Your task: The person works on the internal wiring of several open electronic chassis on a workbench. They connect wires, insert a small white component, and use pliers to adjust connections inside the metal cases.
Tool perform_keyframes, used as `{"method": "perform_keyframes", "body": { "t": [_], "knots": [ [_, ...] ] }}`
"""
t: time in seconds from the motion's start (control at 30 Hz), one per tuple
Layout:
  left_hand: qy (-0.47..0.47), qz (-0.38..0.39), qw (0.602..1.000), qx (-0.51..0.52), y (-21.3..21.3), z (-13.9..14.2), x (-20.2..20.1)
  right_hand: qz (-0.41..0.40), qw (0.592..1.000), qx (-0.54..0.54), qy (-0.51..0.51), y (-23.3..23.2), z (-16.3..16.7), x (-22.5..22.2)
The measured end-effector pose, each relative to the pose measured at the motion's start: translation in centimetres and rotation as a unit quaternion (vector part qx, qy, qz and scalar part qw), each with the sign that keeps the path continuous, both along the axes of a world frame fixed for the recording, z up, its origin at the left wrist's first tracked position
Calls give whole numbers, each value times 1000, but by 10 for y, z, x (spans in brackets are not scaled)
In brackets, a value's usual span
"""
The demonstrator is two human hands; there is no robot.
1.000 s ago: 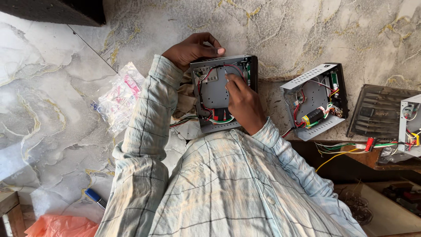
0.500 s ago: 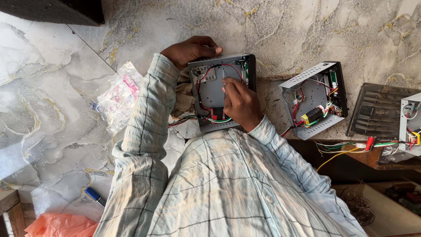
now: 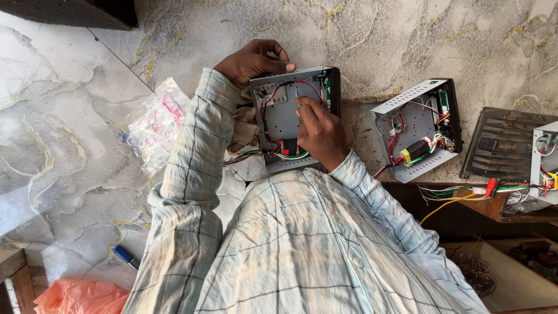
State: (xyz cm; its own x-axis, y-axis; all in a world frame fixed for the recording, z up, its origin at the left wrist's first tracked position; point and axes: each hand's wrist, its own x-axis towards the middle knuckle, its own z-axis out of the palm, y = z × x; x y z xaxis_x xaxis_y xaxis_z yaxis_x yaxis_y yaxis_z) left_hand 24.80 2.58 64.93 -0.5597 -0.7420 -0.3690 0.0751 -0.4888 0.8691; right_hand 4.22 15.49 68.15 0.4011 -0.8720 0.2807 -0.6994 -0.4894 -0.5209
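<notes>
Fingers of your left hand (image 3: 253,61) curl over the far edge of the open grey box (image 3: 293,119) on the desk (image 3: 378,35), bracing it, while your right hand (image 3: 318,132) pinches a thin tool (image 3: 297,96) inside it.

The right hand (image 3: 318,132) covers the middle of the open metal box (image 3: 290,119), so whatever its fingertips pinch is too thin to make out (a slim tool or a wire, can't tell). The left hand (image 3: 251,60) wraps the box's far corner, hiding that edge. Wires (image 3: 241,157) slip under the left sleeve (image 3: 192,174) and vanish. At the right edge, another box (image 3: 545,163) is cut off. The blue pen (image 3: 125,256) is half buried under clear plastic, and the orange bag (image 3: 81,298) runs off the bottom.
</notes>
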Motion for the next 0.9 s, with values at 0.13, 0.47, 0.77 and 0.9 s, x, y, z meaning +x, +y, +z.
{"method": "perform_keyframes", "body": {
  "t": [0.13, 0.47, 0.77, 0.9],
  "knots": [
    [19, 16, 1000, 17, 1, -2, 0, -1, 1000, -1, 6, 0, -1, -1],
    [136, 0, 984, 114, 5, -5, 8, -5, 1000, 17, 21, -4, 3, 5],
    [110, 93, 990, 4, 14, -17, 8, -17, 999, -9, 36, -8, -8, 10],
    [-129, 186, 927, -299, 21, -2, 13, -8, 999, -15, 45, -7, -9, 8]
  ]
}}
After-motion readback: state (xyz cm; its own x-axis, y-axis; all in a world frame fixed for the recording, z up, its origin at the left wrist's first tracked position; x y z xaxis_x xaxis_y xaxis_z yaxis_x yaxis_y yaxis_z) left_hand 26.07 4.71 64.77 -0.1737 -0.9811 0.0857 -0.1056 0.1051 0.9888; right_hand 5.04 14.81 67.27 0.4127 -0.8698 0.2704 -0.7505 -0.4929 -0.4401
